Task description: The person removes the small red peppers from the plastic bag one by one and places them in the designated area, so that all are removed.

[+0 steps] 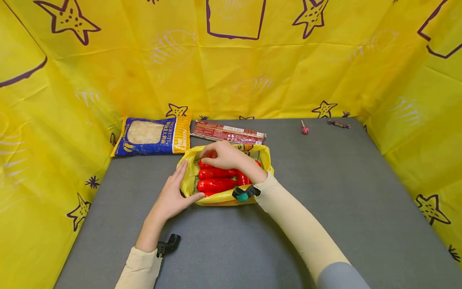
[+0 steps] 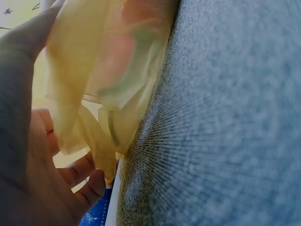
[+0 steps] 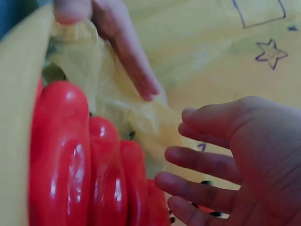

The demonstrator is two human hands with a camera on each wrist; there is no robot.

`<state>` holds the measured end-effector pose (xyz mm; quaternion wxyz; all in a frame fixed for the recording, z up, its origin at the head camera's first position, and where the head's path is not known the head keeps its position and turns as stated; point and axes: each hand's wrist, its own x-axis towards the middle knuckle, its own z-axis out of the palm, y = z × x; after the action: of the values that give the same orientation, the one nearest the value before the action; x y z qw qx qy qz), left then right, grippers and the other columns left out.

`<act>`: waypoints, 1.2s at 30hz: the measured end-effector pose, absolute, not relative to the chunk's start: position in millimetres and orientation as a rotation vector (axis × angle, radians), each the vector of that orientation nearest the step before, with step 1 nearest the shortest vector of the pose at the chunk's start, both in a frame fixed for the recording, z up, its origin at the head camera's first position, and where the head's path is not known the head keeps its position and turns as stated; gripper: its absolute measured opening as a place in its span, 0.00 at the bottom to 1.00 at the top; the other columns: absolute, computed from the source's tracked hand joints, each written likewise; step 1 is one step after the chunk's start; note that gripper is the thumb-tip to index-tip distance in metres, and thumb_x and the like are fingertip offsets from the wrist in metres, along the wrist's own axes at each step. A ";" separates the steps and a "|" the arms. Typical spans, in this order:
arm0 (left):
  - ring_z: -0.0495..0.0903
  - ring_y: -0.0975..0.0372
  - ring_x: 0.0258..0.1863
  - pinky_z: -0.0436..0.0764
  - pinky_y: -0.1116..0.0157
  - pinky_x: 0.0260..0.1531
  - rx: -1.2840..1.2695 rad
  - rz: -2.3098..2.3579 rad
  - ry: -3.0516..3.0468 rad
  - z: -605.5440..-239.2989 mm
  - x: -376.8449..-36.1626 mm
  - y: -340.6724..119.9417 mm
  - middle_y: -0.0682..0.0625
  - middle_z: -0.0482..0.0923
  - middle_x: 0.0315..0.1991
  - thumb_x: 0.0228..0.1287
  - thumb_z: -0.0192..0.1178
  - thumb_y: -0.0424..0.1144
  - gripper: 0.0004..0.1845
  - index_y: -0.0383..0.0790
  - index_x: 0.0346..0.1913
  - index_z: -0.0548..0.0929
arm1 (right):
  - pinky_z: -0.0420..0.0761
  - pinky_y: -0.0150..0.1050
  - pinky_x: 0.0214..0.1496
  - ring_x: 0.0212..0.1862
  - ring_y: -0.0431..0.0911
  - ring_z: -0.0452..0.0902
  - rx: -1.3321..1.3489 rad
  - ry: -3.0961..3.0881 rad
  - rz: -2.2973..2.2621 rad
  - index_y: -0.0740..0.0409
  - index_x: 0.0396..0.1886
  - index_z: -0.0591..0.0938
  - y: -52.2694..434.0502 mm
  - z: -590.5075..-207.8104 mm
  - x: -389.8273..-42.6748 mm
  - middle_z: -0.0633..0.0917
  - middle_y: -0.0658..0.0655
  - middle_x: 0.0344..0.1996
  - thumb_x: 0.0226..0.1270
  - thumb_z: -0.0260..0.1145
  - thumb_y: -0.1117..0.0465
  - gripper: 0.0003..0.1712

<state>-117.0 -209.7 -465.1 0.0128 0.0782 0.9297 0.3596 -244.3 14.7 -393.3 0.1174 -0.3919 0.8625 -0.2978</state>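
A yellow plastic bag (image 1: 265,158) stands with its mouth open in the middle of the table. Several glossy red bottle-shaped pieces (image 1: 216,185) lie side by side inside it. My left hand (image 1: 175,195) rests against the bag's left side, fingers along the rim and thumb reaching over the front edge; in the left wrist view the bag's thin film (image 2: 80,80) lies between thumb and fingers. My right hand (image 1: 225,155) is over the back of the mouth. In the right wrist view its loosely bent fingers (image 3: 202,188) hold nothing, beside the red pieces (image 3: 66,150).
A blue and yellow pasta packet (image 1: 148,136) lies at the back left. Behind the bag is a flat red packet (image 1: 227,132). A lollipop (image 1: 304,129) and a wrapped candy (image 1: 339,124) lie at the back right. Printed yellow cloth (image 1: 231,60) walls the grey table (image 1: 343,192).
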 end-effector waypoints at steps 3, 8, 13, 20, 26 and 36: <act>0.62 0.37 0.75 0.65 0.32 0.70 0.243 1.079 2.901 -467.4 -116.9 -211.1 0.48 0.45 0.88 0.56 0.76 0.66 0.67 0.50 0.88 0.44 | 0.81 0.39 0.56 0.46 0.44 0.83 -1.148 2.514 -0.862 0.55 0.56 0.90 10.8 -399.5 -249.8 0.91 0.51 0.52 0.77 0.68 0.56 0.14; 0.65 0.41 0.72 0.68 0.33 0.68 0.253 1.046 2.908 -469.1 -116.8 -213.3 0.48 0.45 0.88 0.53 0.77 0.68 0.70 0.48 0.88 0.45 | 0.81 0.38 0.56 0.49 0.44 0.84 -1.168 2.523 -0.892 0.57 0.59 0.89 7.3 -412.9 -258.0 0.91 0.52 0.54 0.77 0.69 0.57 0.16; 0.65 0.42 0.71 0.69 0.34 0.67 0.262 1.025 2.913 -470.7 -117.4 -214.7 0.47 0.45 0.88 0.51 0.78 0.70 0.71 0.47 0.88 0.46 | 0.80 0.40 0.60 0.54 0.47 0.85 -1.184 2.574 -0.942 0.56 0.57 0.90 9.4 -422.8 -267.6 0.91 0.52 0.53 0.73 0.73 0.59 0.15; 0.68 0.43 0.67 0.72 0.36 0.65 0.274 1.004 2.917 -473.5 -117.0 -214.5 0.47 0.47 0.87 0.49 0.78 0.71 0.71 0.45 0.88 0.48 | 0.77 0.43 0.66 0.59 0.49 0.83 -1.196 2.597 -0.967 0.57 0.55 0.91 14.2 -436.9 -282.6 0.91 0.53 0.53 0.72 0.74 0.59 0.14; 0.69 0.45 0.65 0.74 0.38 0.63 0.284 0.998 2.911 -475.3 -116.3 -213.2 0.47 0.49 0.87 0.49 0.78 0.71 0.71 0.44 0.87 0.50 | 0.78 0.41 0.59 0.55 0.47 0.82 -1.090 2.568 -1.061 0.53 0.54 0.91 20.4 -447.6 -291.1 0.90 0.51 0.54 0.71 0.76 0.57 0.15; 0.67 0.47 0.65 0.75 0.39 0.62 0.260 0.973 2.910 -477.8 -117.4 -213.1 0.48 0.47 0.87 0.48 0.76 0.74 0.72 0.48 0.88 0.47 | 0.76 0.38 0.55 0.50 0.46 0.80 -1.153 2.483 -1.148 0.53 0.53 0.92 29.7 -460.8 -301.7 0.89 0.53 0.54 0.69 0.77 0.59 0.14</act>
<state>-117.4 -213.1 -477.8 0.0313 0.0844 0.9445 0.3159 -301.7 29.7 -460.8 0.0865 -0.3868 0.8333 -0.3854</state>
